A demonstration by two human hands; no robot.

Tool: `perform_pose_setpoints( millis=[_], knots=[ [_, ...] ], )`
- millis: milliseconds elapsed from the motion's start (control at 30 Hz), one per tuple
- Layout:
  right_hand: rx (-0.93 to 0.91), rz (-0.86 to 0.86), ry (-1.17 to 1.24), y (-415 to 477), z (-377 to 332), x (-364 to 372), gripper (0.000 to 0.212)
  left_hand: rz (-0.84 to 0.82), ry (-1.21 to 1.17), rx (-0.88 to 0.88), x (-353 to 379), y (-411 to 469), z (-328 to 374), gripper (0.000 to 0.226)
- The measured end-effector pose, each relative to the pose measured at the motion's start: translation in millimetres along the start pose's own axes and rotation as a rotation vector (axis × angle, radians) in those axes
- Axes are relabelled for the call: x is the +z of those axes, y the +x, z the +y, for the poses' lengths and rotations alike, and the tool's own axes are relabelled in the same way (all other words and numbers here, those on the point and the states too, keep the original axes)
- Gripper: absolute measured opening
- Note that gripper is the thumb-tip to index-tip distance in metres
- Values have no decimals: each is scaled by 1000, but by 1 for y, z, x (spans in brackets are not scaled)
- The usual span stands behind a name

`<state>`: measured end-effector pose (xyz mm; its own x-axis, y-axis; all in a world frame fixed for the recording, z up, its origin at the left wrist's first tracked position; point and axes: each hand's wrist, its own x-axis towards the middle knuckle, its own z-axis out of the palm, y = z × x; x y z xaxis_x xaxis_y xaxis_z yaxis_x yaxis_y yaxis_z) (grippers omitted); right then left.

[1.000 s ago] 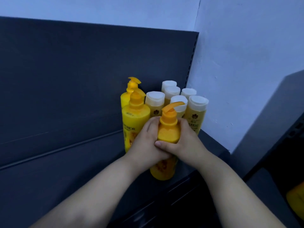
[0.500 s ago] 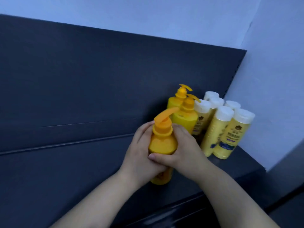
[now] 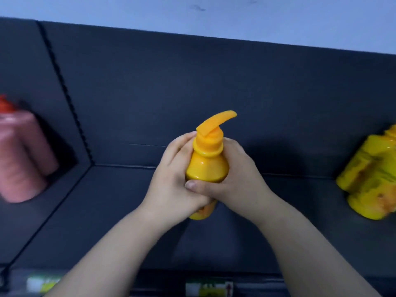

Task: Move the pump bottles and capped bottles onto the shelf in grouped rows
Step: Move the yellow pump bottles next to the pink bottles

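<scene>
An orange-yellow pump bottle (image 3: 206, 166) with an orange pump head stands upright at the middle of the dark shelf (image 3: 107, 211). My left hand (image 3: 171, 181) grips its left side and my right hand (image 3: 237, 179) grips its right side, the right thumb laid across the front. The hands cover the bottle's lower body. Blurred yellow pump bottles (image 3: 372, 179) stand on the shelf at the far right edge of view.
Blurred pink bottles with a red cap (image 3: 19, 155) stand in the neighbouring shelf bay at the left, beyond a divider. The dark back panel (image 3: 214, 86) rises behind. Price labels (image 3: 209, 289) line the shelf's front edge.
Both hands carried the pump bottle leftward, away from the group of yellow bottles, which now sits at the far right of view. The pink bottles came into view at the left.
</scene>
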<state>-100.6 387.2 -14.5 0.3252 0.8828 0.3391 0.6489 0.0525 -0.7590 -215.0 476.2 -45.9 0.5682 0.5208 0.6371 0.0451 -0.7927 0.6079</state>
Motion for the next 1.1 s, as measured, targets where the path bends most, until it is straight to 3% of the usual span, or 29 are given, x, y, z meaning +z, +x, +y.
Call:
perform_pose_setpoints(
  millis=[233, 833, 1100],
  knots=[
    [-9, -64, 34, 6, -22, 80, 71, -37, 90, -29, -68, -38, -39, 84],
    [-56, -190, 165, 69, 10, 127, 79, -14, 189, -72, -80, -15, -102, 80],
    [-70, -160, 183, 111, 4, 182, 86, -31, 206, -26, -121, 1, -153, 78]
  ],
)
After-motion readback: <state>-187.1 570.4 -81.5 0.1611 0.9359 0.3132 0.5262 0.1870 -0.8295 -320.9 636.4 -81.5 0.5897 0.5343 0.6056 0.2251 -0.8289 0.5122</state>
